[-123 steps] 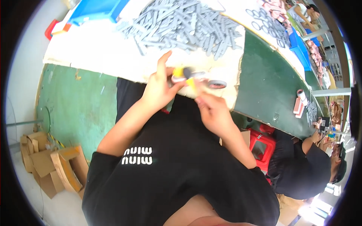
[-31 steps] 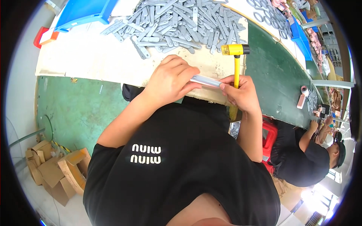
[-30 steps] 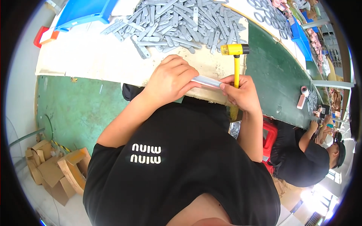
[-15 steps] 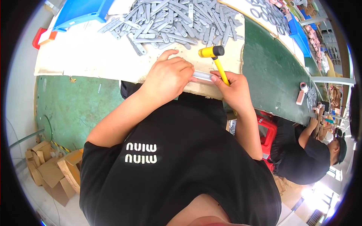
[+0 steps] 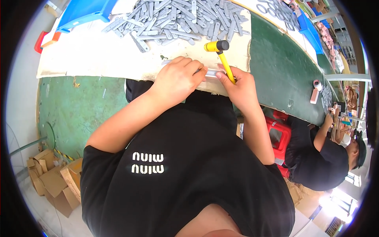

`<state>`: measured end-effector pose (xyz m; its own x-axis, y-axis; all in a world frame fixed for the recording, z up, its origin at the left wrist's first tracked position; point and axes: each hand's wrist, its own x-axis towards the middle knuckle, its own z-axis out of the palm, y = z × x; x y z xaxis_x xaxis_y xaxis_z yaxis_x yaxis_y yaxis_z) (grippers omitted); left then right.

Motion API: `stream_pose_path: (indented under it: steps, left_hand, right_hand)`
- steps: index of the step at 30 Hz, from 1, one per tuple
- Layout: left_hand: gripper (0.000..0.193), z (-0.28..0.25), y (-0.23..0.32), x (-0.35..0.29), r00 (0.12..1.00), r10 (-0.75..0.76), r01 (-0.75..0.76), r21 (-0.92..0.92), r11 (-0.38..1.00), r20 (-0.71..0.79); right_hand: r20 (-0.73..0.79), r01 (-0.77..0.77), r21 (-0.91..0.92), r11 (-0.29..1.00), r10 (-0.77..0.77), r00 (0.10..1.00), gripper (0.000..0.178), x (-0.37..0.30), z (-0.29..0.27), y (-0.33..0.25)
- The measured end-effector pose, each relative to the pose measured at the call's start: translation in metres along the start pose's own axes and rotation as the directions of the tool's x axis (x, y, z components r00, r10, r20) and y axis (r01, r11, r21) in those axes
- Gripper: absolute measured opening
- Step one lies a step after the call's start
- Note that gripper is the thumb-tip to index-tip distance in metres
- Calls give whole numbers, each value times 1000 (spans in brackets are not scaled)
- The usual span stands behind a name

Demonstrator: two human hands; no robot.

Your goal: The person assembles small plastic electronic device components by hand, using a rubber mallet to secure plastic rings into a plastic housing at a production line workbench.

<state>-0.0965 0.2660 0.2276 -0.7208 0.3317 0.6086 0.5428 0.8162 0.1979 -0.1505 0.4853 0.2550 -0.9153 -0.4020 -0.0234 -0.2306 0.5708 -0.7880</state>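
At the front edge of the table, my left hand (image 5: 178, 80) is closed with its fingers bent around a silvery grey flat metal strip (image 5: 212, 73). A pale grey tip shows beyond the knuckles of this hand; whether it belongs to the same strip, I cannot tell. My right hand (image 5: 241, 87) grips the handle of a yellow mallet (image 5: 227, 66) with a black-capped head, which stands up above the fist. The thumb of that hand presses on the right end of the strip. Behind both hands lies a heap of grey metal strips (image 5: 173, 23), each flat with rounded ends.
A cream-coloured board (image 5: 90, 59) covers part of the green table (image 5: 284, 75). Blue bins (image 5: 85, 15) stand at the far left and far right. Grey rings (image 5: 272, 12) lie at the back right. To the right, a co-worker (image 5: 321, 158) sits near a red stool (image 5: 279, 138). Cardboard boxes (image 5: 55, 181) are at lower left.
My left fingers have curled in more over the strip, and a grey tip now shows beyond the knuckles. The mallet and my right hand have shifted slightly left in view.
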Motion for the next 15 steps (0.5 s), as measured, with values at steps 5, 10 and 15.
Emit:
stream_pose_path:
  steps: [5, 10, 15]
  left_hand:
    - [24, 2, -3, -2, 1000, 7, -7, 11, 1000, -22]
    - [26, 2, -1, 1, 1000, -3, 3, -10, 1000, -16]
    - [26, 2, -3, 0, 1000, 0, 0, -15, 1000, -24]
  right_hand:
    - [-107, 296, 45, 954, -290, 951, 49, -36, -28, 8]
    - [-310, 428, -116, 896, -442, 842, 47, -72, -25, 30]
    - [-164, 278, -126, 952, -297, 941, 49, -78, -27, 10]
